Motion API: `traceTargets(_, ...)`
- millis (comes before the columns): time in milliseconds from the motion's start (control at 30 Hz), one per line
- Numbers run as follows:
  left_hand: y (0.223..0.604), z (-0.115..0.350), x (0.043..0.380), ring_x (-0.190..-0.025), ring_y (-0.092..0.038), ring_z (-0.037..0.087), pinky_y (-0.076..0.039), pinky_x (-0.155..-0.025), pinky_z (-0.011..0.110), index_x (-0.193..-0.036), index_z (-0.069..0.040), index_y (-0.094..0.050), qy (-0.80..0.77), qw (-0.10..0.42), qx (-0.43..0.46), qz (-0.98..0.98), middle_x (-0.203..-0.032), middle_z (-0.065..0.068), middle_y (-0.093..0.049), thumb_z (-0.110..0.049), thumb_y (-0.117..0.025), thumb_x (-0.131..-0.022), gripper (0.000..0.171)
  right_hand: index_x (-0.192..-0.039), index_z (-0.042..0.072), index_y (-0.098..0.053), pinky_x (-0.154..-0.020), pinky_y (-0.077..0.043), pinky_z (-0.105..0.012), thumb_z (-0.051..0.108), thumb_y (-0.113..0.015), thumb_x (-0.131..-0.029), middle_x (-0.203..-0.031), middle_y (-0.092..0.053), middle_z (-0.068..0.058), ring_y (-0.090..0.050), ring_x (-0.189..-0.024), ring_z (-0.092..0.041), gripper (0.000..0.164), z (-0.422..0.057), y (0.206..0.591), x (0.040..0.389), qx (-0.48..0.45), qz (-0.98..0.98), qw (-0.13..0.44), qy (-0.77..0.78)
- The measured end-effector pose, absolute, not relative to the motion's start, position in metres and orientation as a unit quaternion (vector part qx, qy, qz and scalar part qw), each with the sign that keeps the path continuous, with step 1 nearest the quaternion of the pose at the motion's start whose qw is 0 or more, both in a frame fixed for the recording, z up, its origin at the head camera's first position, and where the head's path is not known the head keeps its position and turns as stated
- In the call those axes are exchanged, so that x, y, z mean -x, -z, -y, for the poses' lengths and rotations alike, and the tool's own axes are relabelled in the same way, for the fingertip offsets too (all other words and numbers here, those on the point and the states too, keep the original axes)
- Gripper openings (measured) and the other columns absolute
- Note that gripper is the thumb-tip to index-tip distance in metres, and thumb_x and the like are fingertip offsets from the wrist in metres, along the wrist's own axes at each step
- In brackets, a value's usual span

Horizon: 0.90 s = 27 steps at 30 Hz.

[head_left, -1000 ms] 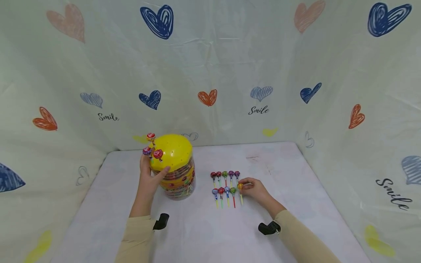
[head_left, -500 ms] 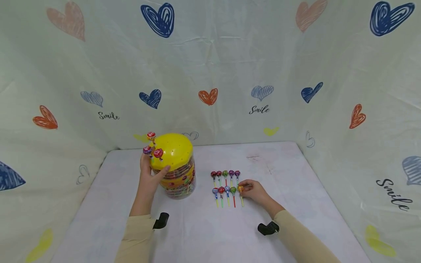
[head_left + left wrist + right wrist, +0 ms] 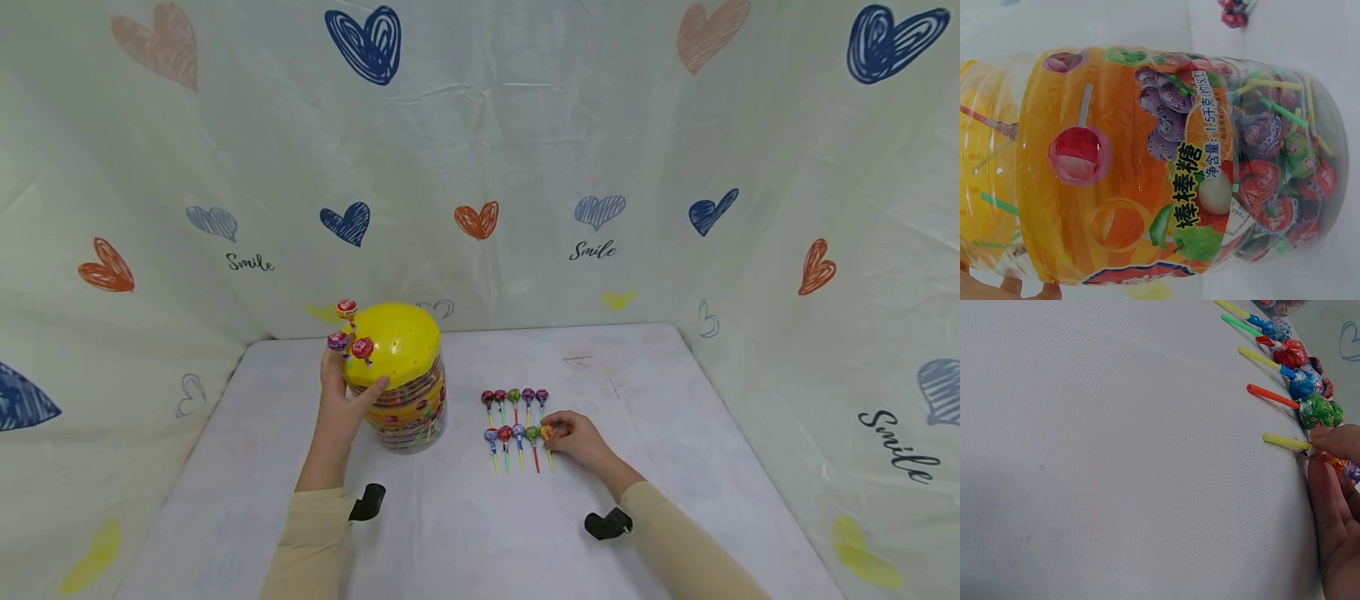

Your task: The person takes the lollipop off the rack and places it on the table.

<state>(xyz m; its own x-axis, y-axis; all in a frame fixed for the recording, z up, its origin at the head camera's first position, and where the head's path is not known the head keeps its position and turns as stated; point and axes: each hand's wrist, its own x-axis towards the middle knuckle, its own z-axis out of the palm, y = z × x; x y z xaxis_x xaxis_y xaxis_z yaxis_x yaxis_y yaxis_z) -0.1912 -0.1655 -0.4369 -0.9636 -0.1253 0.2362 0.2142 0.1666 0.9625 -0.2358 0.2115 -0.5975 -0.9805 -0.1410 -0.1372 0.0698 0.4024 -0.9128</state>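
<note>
My left hand point(image 3: 343, 417) grips the side of a big clear candy jar point(image 3: 411, 408) with a yellow lid point(image 3: 397, 342), its thumb near the lid's edge. Lollipops point(image 3: 1266, 187) fill part of the jar in the left wrist view. On the lid's left side, 3 lollipops point(image 3: 363, 347) stick up. At the right end of the near row, my right hand point(image 3: 583, 442) pinches an orange-wrapped lollipop with a yellow stick point(image 3: 1282, 441) between thumb and finger. It lies beside a green lollipop point(image 3: 1317, 411) with a red stick. My fingers partly cover the candy head.
Two rows of lollipops lie on the white tabletop point(image 3: 465, 533), heads toward the back. The far row holds dark red, green and purple ones point(image 3: 528, 395); the near row has blue, red and green ones point(image 3: 505, 434). A white curtain point(image 3: 525, 150) with printed hearts hangs behind the table.
My right hand has moved slightly nearer and then left with the orange lollipop, narrowing the gap to the green one. The left hand and jar stay in place.
</note>
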Motion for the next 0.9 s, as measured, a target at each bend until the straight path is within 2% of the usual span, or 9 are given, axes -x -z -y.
traceTargets(133, 0.43, 0.163, 0.187, -0.147, -0.002, 0.024, -0.001, -0.116, 0.058, -0.157, -0.021, -0.017, 0.641, 0.131, 0.029, 0.755, -0.159, 0.002, -0.003, -0.01, -0.068, -0.091, 0.084, -0.11, 0.005, -0.069, -0.061, -0.051, -0.029, 0.001, -0.079, -0.078, -0.088, -0.063, -0.004, -0.057, -0.071, -0.017, 0.034, -0.21, 0.595, 0.235, 0.016, -0.833, 0.096, 0.545)
traceTargets(333, 0.444, 0.169, 0.194, -0.146, -0.006, 0.023, -0.003, -0.115, 0.059, -0.156, -0.03, -0.021, 0.627, 0.145, 0.029, 0.765, -0.158, -0.002, -0.007, -0.017, -0.07, -0.091, 0.083, -0.114, 0.005, -0.068, -0.063, -0.053, -0.029, 0.0, -0.078, -0.079, -0.089, -0.065, -0.005, -0.06, -0.073, -0.018, 0.037, -0.212, 0.59, 0.232, 0.018, -0.828, 0.104, 0.551)
traceTargets(567, 0.442, 0.17, 0.196, -0.145, -0.007, 0.026, -0.006, -0.114, 0.061, -0.155, -0.025, -0.023, 0.606, 0.151, 0.022, 0.781, -0.158, 0.003, -0.009, -0.021, -0.073, -0.089, 0.083, -0.115, 0.003, -0.067, -0.063, -0.053, -0.03, -0.003, -0.074, -0.08, -0.086, -0.067, -0.008, -0.062, -0.072, -0.02, 0.037, -0.218, 0.578, 0.229, 0.009, -0.832, 0.1, 0.545)
traceTargets(700, 0.439, 0.172, 0.196, -0.146, -0.006, 0.027, -0.007, -0.114, 0.062, -0.156, -0.026, -0.021, 0.599, 0.139, 0.011, 0.788, -0.159, 0.003, -0.008, -0.024, -0.075, -0.088, 0.087, -0.117, 0.002, -0.067, -0.065, -0.051, -0.03, -0.005, -0.071, -0.081, -0.095, -0.066, -0.012, -0.062, -0.075, -0.019, 0.036, -0.215, 0.564, 0.233, 0.004, -0.825, 0.081, 0.559)
traceTargets(900, 0.431, 0.174, 0.198, -0.147, -0.006, 0.029, -0.007, -0.114, 0.062, -0.157, -0.029, -0.016, 0.591, 0.123, 0.017, 0.797, -0.16, 0.007, -0.009, -0.022, -0.075, -0.087, 0.092, -0.122, 0.001, -0.063, -0.076, -0.053, -0.03, -0.002, -0.071, -0.085, -0.111, -0.062, -0.023, -0.062, -0.089, -0.022, 0.038, -0.193, 0.522, 0.235, 0.065, -0.794, 0.053, 0.602)
